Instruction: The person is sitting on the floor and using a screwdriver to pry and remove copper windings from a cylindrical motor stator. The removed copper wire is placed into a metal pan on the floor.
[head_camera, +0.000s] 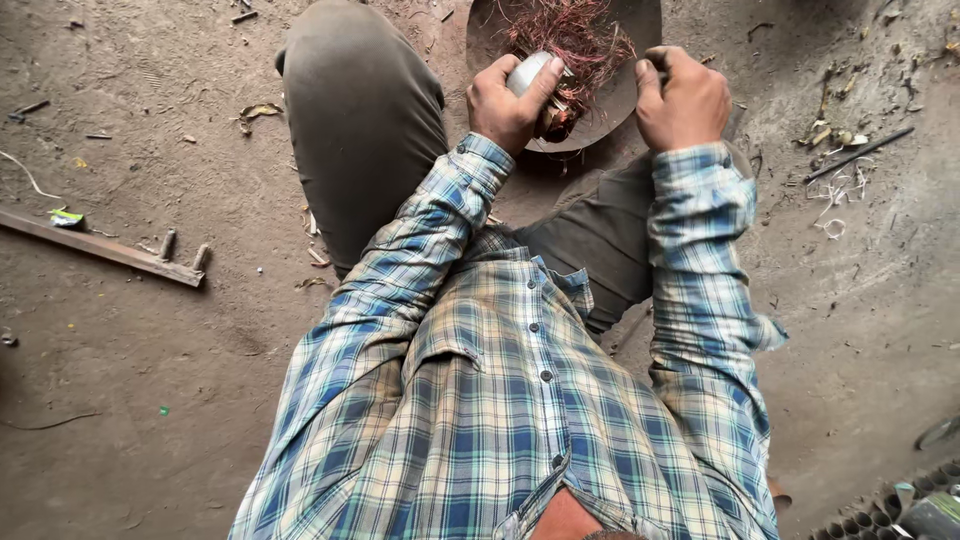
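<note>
I look straight down my checked shirt at both hands above a round metal pan (620, 95) on the dirt floor. My left hand (508, 100) is closed around a grey cylindrical metal piece (528, 72) with a bundle of reddish copper wire hanging from its lower end. A loose heap of copper wire (570, 35) fills the pan. My right hand (682, 98) is clenched at the pan's right rim, gripping something dark that its fingers mostly hide.
My bent knee in dark trousers (360, 110) rises to the left of the pan. A wooden strip (100, 247) lies on the floor at the left. Scraps and a thin rod (858, 153) lie at the right. Ribbed dark parts (890, 510) sit at the bottom right.
</note>
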